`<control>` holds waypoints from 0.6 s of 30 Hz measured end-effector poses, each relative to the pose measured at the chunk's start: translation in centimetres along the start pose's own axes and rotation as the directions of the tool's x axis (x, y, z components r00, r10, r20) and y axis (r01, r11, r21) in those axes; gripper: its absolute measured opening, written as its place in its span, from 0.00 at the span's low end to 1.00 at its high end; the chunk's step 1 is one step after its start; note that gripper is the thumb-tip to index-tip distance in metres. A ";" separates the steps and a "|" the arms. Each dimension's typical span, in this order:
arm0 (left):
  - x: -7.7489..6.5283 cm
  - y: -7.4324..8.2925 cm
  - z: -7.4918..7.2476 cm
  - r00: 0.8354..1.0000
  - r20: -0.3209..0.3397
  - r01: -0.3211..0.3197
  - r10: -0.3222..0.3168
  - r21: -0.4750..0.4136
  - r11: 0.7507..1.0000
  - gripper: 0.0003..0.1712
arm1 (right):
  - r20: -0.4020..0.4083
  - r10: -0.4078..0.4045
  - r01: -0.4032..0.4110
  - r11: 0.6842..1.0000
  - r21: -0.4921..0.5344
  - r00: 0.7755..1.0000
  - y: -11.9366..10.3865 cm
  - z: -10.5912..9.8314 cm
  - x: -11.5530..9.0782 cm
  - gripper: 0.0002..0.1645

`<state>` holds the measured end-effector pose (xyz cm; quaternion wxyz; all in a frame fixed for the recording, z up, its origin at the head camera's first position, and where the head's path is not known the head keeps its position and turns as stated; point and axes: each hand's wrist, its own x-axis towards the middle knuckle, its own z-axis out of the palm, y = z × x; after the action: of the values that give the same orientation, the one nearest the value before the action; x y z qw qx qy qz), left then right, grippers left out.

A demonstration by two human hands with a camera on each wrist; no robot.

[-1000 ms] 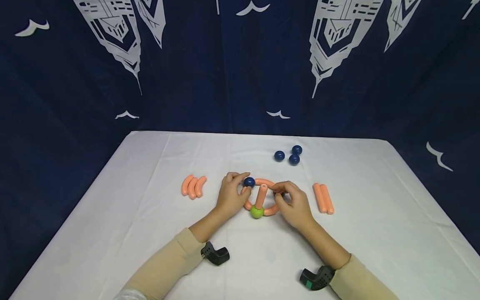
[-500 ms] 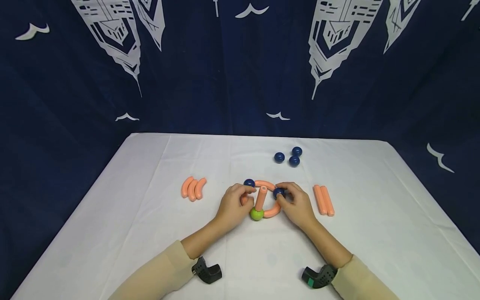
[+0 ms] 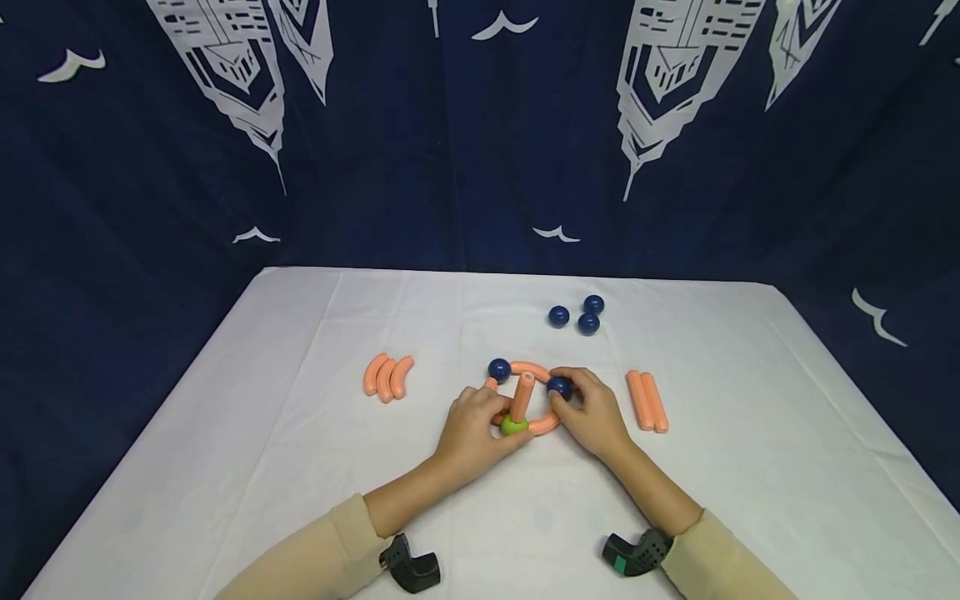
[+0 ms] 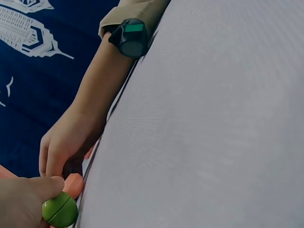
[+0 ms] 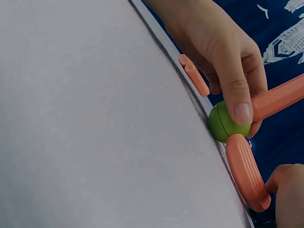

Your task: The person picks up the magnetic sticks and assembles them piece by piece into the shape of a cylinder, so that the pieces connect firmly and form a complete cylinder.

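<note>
- three loose curved sticks (image 3: 385, 380) lie side by side on the white cloth (image 3: 322, 467), untouched.
- the left hand (image 3: 468, 429) has moved nearer the body: a second ago it was at the far-left blue ball (image 3: 499, 369), and now thumb and fingers grip the green ball (image 3: 514, 427).
- that blue ball now sits free of fingers, beside the end of the far curved stick (image 3: 530, 369); the joined ring looks to be held at two other balls instead.
- from the green ball a straight stick (image 3: 522, 396) stands up, slightly tilted.
- the right hand (image 3: 592, 417) pinches the right blue ball (image 3: 557, 387) narrowly, much as before.
- behind, three loose blue balls (image 3: 588, 323).
- rightmost, two loose straight sticks (image 3: 647, 401) lie together.
</note>
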<state>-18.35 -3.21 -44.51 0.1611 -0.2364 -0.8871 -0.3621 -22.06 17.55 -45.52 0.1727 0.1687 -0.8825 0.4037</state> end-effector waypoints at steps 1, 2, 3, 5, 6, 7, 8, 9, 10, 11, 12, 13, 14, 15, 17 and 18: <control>0.0 -0.1 0.1 1.000 -0.001 -0.002 0.002 0.002 1.000 0.16 | -0.002 -0.002 0.002 1.000 -0.003 1.000 0.0 0.0 0.0 0.17; 0.0 -0.2 0.1 1.000 -0.005 -0.003 0.003 0.003 1.000 0.16 | -0.004 -0.004 0.004 1.000 -0.005 1.000 0.0 0.0 -0.1 0.17; -0.1 -0.3 0.2 1.000 -0.010 -0.002 0.003 0.002 1.000 0.15 | -0.005 -0.005 0.005 1.000 -0.005 1.000 0.0 0.0 -0.1 0.17; -0.1 -0.5 0.2 1.000 -0.025 0.000 0.000 -0.009 1.000 0.14 | -0.010 -0.006 0.006 1.000 -0.007 1.000 0.0 0.0 -0.1 0.17; -0.1 -0.5 0.2 0.999 -0.033 0.001 -0.002 -0.014 1.000 0.14 | -0.012 -0.008 0.008 1.000 -0.010 1.000 0.1 0.0 -0.2 0.17; -0.1 -0.6 0.3 0.999 -0.041 0.007 -0.008 -0.020 1.000 0.14 | -0.014 -0.010 0.010 1.000 -0.012 1.000 0.1 0.0 -0.2 0.17; -0.1 -0.7 0.3 0.999 -0.049 0.015 -0.016 -0.026 1.000 0.13 | -0.015 -0.011 0.011 1.000 -0.014 1.000 0.1 0.0 -0.2 0.17; -0.1 -0.7 0.3 0.998 -0.056 0.025 -0.027 -0.037 0.999 0.13 | -0.016 -0.016 0.015 1.000 -0.018 1.000 0.1 0.1 -0.2 0.16; -0.1 -0.7 0.3 0.997 -0.062 0.039 -0.042 -0.052 0.998 0.13 | -0.017 -0.019 0.019 1.000 -0.023 1.000 0.2 0.1 -0.2 0.16; -0.1 -0.8 0.2 0.996 -0.066 0.055 -0.060 -0.072 0.996 0.14 | -0.020 -0.022 0.021 0.999 -0.029 1.000 0.2 0.1 -0.2 0.16; -0.1 -0.8 0.3 0.995 -0.070 0.071 -0.077 -0.091 0.993 0.14 | -0.024 -0.026 0.025 0.999 -0.035 0.999 0.2 0.1 -0.2 0.15; -0.1 -0.9 0.3 0.993 -0.074 0.085 -0.093 -0.111 0.990 0.14 | -0.028 -0.030 0.029 0.999 -0.039 0.999 0.2 0.1 -0.2 0.15; 0.0 -0.9 0.3 0.991 -0.081 0.098 -0.109 -0.129 0.987 0.15 | -0.032 -0.032 0.031 0.999 -0.042 0.999 0.2 0.1 -0.2 0.15; 0.0 -1.0 0.3 0.988 -0.086 0.112 -0.125 -0.149 0.983 0.15 | -0.035 -0.033 0.032 0.998 -0.045 0.999 0.2 0.0 -0.2 0.14; 0.0 -1.1 0.3 0.984 -0.096 0.129 -0.149 -0.188 0.974 0.16 | -0.041 -0.033 0.031 0.998 -0.047 0.999 0.2 0.0 -0.2 0.14; 0.0 -1.1 0.4 0.982 -0.101 0.136 -0.159 -0.201 0.970 0.16 | -0.042 -0.034 0.032 0.998 -0.047 0.999 0.2 0.0 -0.2 0.14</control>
<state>-19.04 -3.64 -45.39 0.1615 -0.1627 -0.8519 -0.4708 -21.99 17.71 -45.75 0.2021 0.1706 -0.8847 0.3839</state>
